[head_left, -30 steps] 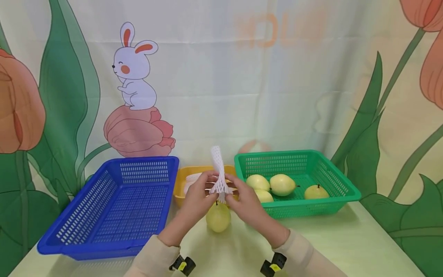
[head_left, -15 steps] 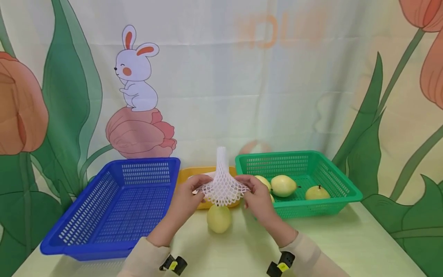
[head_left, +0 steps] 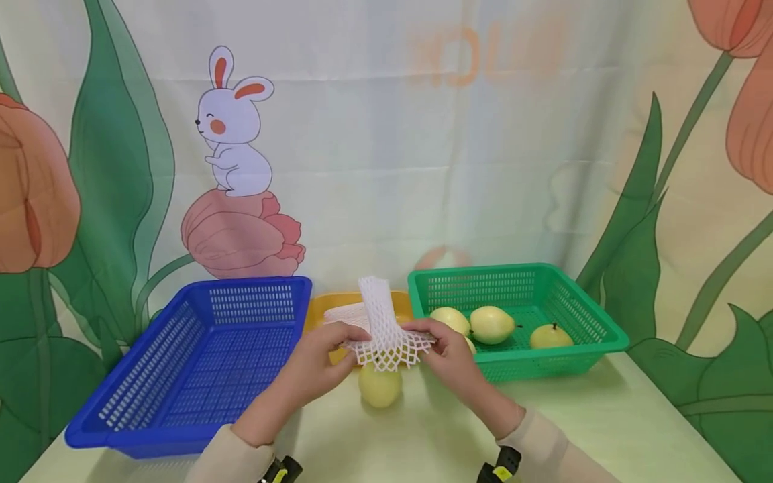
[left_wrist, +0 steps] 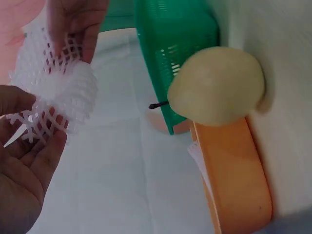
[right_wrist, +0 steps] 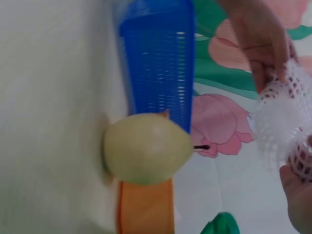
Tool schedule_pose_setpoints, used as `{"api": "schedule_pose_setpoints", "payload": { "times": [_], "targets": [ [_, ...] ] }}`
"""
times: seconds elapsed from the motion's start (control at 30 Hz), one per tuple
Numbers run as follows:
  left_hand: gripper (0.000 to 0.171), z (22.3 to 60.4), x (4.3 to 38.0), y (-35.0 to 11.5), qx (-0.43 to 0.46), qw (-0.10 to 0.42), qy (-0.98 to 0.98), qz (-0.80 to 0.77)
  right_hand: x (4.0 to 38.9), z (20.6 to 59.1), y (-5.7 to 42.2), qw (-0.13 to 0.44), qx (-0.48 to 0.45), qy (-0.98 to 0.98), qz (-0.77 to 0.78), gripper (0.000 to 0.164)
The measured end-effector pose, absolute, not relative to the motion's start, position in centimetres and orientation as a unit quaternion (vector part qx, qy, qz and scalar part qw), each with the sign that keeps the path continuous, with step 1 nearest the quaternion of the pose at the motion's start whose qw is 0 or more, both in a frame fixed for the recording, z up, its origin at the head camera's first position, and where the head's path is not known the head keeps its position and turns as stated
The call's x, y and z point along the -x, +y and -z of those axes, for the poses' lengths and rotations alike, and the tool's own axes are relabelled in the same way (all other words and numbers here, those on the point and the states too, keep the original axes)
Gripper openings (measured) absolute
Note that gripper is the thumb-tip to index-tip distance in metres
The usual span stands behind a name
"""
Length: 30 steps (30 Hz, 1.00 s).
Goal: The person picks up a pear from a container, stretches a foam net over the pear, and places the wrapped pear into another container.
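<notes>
A white foam fruit net (head_left: 382,329) is stretched wide at its lower end between both hands in the head view. My left hand (head_left: 323,355) pinches the left side of its opening, and my right hand (head_left: 445,352) pinches the right side. Just below the net, a yellow-green pear (head_left: 380,388) stands upright on the table, its top overlapped by the mesh. In the left wrist view the pear (left_wrist: 219,87) shows its dark stem, apart from the net (left_wrist: 56,90). The right wrist view also has the net (right_wrist: 282,119) spread open between the two hands.
To the left stands a blue basket (head_left: 290,362) with nothing visible in it. A green basket (head_left: 543,365) at right holds several pears (head_left: 492,325). Behind the hands, a yellow-orange bin (head_left: 317,312) contains more white foam nets (head_left: 347,314). A printed curtain hangs at the back.
My hands have moved apart, spreading the net's gathered lower end into a wide opening. The net has come down slightly over the pear's top. The pear stays in place.
</notes>
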State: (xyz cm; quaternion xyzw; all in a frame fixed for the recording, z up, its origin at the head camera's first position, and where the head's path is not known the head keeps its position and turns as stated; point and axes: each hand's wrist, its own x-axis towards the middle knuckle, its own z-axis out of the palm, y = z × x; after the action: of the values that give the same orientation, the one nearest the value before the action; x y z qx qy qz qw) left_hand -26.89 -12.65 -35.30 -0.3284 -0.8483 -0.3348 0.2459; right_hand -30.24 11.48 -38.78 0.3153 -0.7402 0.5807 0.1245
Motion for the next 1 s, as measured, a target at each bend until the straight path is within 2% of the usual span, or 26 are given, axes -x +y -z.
{"api": "schedule_pose_setpoints", "payload": {
  "times": [0.1,0.2,0.33,0.43,0.5,0.7,0.83,1.0],
  "targets": [
    [0.028,35.7,26.2,-13.4,0.401,0.296,-0.842,0.207,29.8,39.6,12.2,0.204,-0.424,-0.747,-0.469,0.033],
    [0.029,36.2,25.6,-13.8,0.434,0.346,-0.827,0.090,29.8,40.2,12.7,0.294,-0.506,-0.736,-0.339,0.026],
    [0.031,37.1,25.2,-13.5,0.415,0.410,-0.812,-0.014,30.0,40.5,12.8,0.339,-0.549,-0.726,-0.238,0.022],
    [0.032,37.9,25.1,-12.6,0.365,0.430,-0.825,-0.043,30.1,40.5,12.5,0.321,-0.541,-0.749,-0.210,0.019],
    [0.031,38.3,25.2,-11.9,0.332,0.425,-0.841,-0.046,30.0,40.4,12.1,0.300,-0.519,-0.775,-0.198,0.015],
    [0.023,39.3,25.9,-10.5,0.269,0.354,-0.896,0.000,29.8,40.6,10.6,0.232,-0.442,-0.852,-0.159,0.008],
    [0.021,39.9,26.6,-10.4,0.241,0.314,-0.918,0.037,30.3,41.0,9.7,0.194,-0.409,-0.878,-0.153,0.015],
    [0.022,40.5,27.6,-10.5,0.226,0.310,-0.922,0.049,30.9,41.2,9.0,0.201,-0.382,-0.888,-0.159,0.019]
  ]
}}
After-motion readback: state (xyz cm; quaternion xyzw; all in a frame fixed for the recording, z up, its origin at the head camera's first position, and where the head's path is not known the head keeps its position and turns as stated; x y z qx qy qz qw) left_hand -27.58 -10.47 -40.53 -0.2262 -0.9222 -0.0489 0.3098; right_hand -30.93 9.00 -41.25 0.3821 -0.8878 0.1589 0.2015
